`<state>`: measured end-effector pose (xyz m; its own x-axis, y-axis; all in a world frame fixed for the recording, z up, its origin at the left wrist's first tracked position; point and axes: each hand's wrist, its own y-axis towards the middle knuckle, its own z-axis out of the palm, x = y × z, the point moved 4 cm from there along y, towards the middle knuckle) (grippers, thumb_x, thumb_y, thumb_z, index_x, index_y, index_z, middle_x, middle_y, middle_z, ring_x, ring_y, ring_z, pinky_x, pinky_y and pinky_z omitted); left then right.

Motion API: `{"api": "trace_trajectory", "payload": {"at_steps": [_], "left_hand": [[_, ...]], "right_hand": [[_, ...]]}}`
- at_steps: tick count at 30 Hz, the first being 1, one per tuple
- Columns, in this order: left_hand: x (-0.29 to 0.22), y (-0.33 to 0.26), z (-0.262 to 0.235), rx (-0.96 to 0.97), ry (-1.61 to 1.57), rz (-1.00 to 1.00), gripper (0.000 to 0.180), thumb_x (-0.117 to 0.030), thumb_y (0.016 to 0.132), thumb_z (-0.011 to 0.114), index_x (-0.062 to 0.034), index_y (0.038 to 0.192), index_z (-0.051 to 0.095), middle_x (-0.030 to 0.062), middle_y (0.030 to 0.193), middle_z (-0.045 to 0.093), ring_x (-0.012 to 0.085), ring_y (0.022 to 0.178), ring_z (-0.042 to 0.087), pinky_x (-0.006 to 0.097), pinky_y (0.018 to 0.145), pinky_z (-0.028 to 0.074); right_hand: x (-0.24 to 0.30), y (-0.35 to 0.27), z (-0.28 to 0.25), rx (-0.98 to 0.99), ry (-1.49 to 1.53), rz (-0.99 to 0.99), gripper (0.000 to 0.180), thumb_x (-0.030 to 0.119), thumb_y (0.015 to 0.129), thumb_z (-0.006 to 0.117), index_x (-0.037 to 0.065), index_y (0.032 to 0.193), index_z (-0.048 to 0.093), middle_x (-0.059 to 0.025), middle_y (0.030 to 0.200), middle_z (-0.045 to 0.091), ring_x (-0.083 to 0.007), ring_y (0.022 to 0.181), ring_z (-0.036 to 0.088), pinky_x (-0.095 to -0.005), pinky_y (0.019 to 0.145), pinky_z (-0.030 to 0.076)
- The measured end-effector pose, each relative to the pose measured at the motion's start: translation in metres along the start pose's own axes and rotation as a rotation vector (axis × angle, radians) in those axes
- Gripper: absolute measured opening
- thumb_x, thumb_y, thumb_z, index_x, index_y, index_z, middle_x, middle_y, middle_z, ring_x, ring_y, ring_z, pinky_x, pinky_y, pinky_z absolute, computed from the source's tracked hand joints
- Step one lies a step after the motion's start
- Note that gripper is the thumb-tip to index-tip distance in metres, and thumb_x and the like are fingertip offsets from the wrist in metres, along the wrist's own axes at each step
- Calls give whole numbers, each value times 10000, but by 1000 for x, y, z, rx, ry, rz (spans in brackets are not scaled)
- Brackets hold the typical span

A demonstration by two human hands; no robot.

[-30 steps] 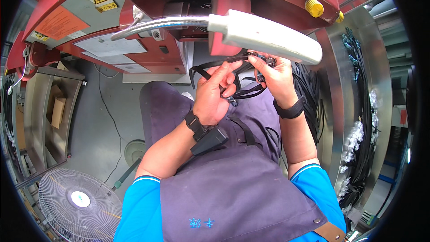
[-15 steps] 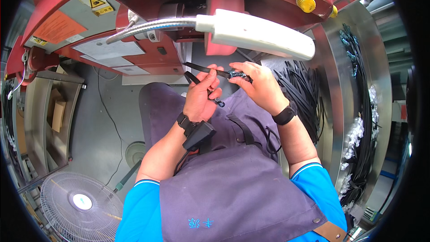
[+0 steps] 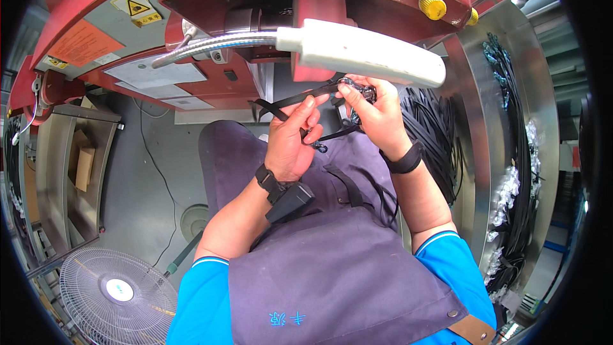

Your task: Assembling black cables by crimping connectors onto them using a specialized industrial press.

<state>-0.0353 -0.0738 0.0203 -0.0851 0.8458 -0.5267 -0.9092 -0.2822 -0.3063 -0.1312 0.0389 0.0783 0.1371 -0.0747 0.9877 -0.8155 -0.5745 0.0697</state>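
Observation:
A narrow black strap (image 3: 298, 98), like a thin belt, runs between my two hands in front of the machine. My left hand (image 3: 292, 137) is closed on it, thumb and fingers pinching a looped part. A small dark, shiny end piece (image 3: 319, 147) pokes out below those fingers. To its right, my right hand (image 3: 381, 115) grips the strap's other end, where a shiny plastic-wrapped piece (image 3: 367, 94) shows by the thumb; its exact shape is partly hidden by the fingers. Another stretch of black strap crosses lower down between the hands.
Just beyond my hands are a red machine's blurred pink wheel (image 3: 311, 71) and a white lamp head (image 3: 373, 54) on a bendy metal arm. Bundles of black straps (image 3: 429, 128) lie to the right, more along a metal trough (image 3: 520, 198). A fan (image 3: 118, 291) stands lower left.
My right hand has shifted slightly up and to the right and turned, taking the wrapped end along. The strap now stretches farther between my hands; my left hand has moved only a little.

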Motion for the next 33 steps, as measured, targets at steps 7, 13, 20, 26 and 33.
{"api": "trace_trajectory", "payload": {"at_steps": [7, 13, 20, 26, 33], "left_hand": [[2, 4, -1, -18, -71, -4, 215, -138, 914, 588, 34, 1031, 640, 83, 1018, 641, 35, 650, 406, 177, 457, 303], [2, 5, -1, -28, -84, 0, 246, -150, 912, 593, 51, 1047, 636, 63, 981, 638, 36, 648, 400, 183, 461, 297], [-1, 5, 8, -11, -46, -6, 316, -182, 915, 596, 73, 1103, 591, -5, 858, 552, 27, 639, 360, 176, 481, 302], [2, 6, 10, 1, -43, -8, 317, -179, 914, 596, 74, 1106, 591, -13, 811, 528, 27, 635, 358, 178, 483, 301], [0, 4, 4, -27, -33, -15, 339, -199, 912, 601, 80, 1105, 587, -40, 704, 427, 25, 629, 352, 177, 483, 291]], "right_hand": [[2, 10, 1, -1, 102, 52, 151, 129, 884, 635, 0, 963, 639, -45, 789, 657, -58, 640, 543, -217, 555, 429], [1, 12, 1, -4, 92, 62, 145, 150, 890, 629, 13, 930, 654, -19, 784, 658, -45, 640, 523, -209, 559, 411], [0, 12, -1, -50, 98, 87, 134, 146, 882, 637, 17, 915, 653, -10, 784, 661, -20, 586, 493, -194, 507, 393], [-3, 7, -6, -82, 112, 118, 156, 144, 878, 643, 15, 965, 637, -15, 797, 660, -14, 551, 486, -183, 457, 376], [-5, 11, 1, -44, 118, 62, 158, 146, 882, 644, 2, 947, 649, -19, 800, 661, -38, 648, 533, -198, 556, 407]]}}
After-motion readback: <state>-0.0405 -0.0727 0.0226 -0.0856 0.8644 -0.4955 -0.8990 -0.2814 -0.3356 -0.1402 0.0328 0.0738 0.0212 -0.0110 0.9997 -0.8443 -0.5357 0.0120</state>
